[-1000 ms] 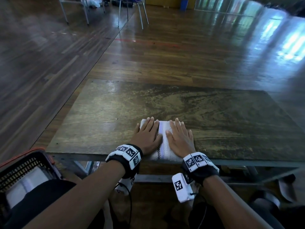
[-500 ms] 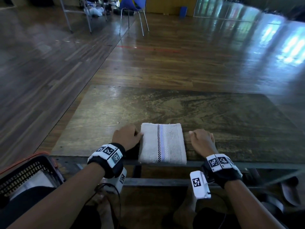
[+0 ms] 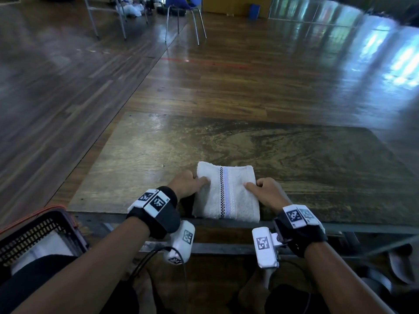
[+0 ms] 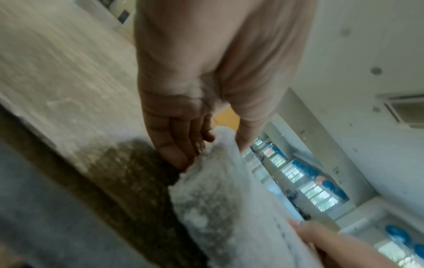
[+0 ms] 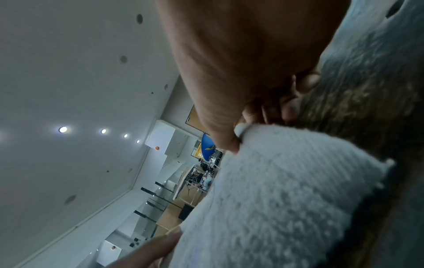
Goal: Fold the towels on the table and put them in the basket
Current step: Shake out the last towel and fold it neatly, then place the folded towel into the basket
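A folded white towel (image 3: 226,196) with a checked and lilac stripe lies at the near edge of the wooden table (image 3: 294,159). My left hand (image 3: 190,184) pinches its left side, thumb on top and fingers under the edge. My right hand (image 3: 263,191) pinches its right side the same way. In the left wrist view the left hand (image 4: 190,145) grips the towel (image 4: 218,199) at its edge. In the right wrist view the thumb of the right hand (image 5: 231,141) presses on the towel (image 5: 286,190). A black basket (image 3: 38,234) with an orange rim stands low at my left, with a white towel (image 3: 45,248) inside.
The far and side parts of the tabletop show bare wood. Beyond it is a shiny wooden floor with a blue chair (image 3: 181,10) and metal table legs (image 3: 90,17) far back. A sandal (image 3: 399,264) lies under the table at the right.
Both hands left the top of the towel, moved out to its sides, and now pinch its left and right edges. The towel's sides are slightly raised.
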The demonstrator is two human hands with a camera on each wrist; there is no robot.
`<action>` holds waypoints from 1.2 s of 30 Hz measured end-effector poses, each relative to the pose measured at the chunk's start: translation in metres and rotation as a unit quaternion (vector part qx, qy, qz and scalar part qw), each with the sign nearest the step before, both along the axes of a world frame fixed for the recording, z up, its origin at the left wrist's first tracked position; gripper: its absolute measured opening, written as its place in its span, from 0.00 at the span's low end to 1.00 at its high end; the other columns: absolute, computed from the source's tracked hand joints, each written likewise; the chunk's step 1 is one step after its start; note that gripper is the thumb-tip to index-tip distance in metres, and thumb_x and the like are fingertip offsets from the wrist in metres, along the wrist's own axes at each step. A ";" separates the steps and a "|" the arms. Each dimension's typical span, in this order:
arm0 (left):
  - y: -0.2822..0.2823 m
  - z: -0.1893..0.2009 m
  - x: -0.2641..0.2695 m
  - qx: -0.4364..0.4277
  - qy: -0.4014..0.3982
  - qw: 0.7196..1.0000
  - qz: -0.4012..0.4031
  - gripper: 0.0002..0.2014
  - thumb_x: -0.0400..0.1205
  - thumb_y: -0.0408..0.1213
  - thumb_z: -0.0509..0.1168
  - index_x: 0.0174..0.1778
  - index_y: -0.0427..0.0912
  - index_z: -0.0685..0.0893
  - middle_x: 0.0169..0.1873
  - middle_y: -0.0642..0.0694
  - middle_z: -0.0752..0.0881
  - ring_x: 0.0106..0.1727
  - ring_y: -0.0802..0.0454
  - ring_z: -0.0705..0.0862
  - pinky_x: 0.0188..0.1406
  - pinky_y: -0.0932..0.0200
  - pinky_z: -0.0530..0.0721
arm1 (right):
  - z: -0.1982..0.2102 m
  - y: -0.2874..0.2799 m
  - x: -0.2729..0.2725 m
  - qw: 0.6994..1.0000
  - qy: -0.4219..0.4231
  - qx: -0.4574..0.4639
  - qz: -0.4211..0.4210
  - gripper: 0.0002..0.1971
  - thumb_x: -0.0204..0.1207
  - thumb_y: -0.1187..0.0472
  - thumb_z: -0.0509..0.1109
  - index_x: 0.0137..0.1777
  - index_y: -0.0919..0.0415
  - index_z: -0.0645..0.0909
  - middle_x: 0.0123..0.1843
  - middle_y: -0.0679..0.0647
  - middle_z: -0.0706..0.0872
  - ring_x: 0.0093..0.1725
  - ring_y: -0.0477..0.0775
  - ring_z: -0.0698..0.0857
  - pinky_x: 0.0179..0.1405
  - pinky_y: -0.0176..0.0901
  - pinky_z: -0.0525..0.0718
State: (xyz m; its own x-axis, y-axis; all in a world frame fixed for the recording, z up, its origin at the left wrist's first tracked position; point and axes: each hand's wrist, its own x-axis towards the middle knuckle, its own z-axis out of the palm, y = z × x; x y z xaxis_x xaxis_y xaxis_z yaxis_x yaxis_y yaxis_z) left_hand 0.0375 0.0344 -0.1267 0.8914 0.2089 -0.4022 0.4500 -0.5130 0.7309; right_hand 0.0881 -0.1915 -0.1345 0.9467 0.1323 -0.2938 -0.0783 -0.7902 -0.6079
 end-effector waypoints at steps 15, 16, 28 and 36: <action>-0.007 0.023 -0.037 -0.238 0.009 0.967 0.093 0.09 0.79 0.30 0.64 0.53 0.33 0.82 0.42 0.40 0.89 0.36 0.50 0.88 0.33 0.60 0.84 | 0.033 -0.015 -0.028 0.948 0.160 0.273 -0.035 0.11 0.75 0.69 0.68 0.56 0.65 0.82 0.50 0.57 0.88 0.52 0.55 0.85 0.57 0.50 0.81; -0.008 0.026 -0.045 -0.246 0.006 0.965 0.091 0.09 0.79 0.31 0.64 0.54 0.35 0.82 0.43 0.41 0.88 0.39 0.49 0.88 0.35 0.59 0.84 | 0.036 -0.018 -0.035 0.937 0.178 0.298 -0.039 0.12 0.75 0.70 0.67 0.57 0.66 0.82 0.51 0.59 0.88 0.52 0.56 0.86 0.55 0.51 0.82; 0.005 0.127 -0.156 -0.253 -0.126 0.958 0.053 0.12 0.79 0.35 0.66 0.58 0.42 0.80 0.54 0.42 0.87 0.55 0.45 0.85 0.47 0.54 0.85 | 0.128 -0.019 -0.129 0.885 0.166 0.432 0.056 0.16 0.77 0.64 0.65 0.64 0.58 0.76 0.62 0.62 0.84 0.61 0.63 0.84 0.59 0.63 0.83; 0.027 0.220 -0.235 -0.226 -0.281 0.927 0.098 0.11 0.80 0.32 0.65 0.58 0.40 0.82 0.50 0.42 0.87 0.45 0.51 0.86 0.38 0.62 0.84 | 0.220 0.022 -0.164 0.876 0.063 0.440 0.184 0.14 0.80 0.63 0.62 0.65 0.61 0.78 0.57 0.60 0.85 0.53 0.60 0.83 0.48 0.53 0.80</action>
